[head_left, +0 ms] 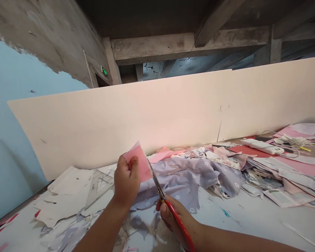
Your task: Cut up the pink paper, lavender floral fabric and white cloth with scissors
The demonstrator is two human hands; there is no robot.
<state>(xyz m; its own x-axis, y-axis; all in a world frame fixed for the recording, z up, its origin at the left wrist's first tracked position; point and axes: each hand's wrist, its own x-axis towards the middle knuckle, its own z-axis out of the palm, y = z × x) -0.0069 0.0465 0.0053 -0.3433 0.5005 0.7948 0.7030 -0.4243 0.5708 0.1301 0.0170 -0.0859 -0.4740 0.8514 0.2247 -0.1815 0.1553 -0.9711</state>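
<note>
My left hand (pixel 127 178) pinches a small pink piece (pixel 141 161) of paper or cloth between thumb and fingers, raised above the table. My right hand (pixel 180 215) grips a pair of red-handled scissors (pixel 179 222). Their blades point up and away, lying along the right edge of the pink piece; whether they touch it I cannot tell. Beneath and behind both hands spreads a crumpled lavender cloth (pixel 181 175) with white flower prints. A clear set square (pixel 101 184) lies on the table left of my left hand.
White paper pieces (pixel 68 196) lie at the left, with scraps strewn along the front. Stacked cut pieces (pixel 262 175), a white power strip (pixel 262 146) and a cord cover the right side. A tall cream board (pixel 157 112) stands along the back edge.
</note>
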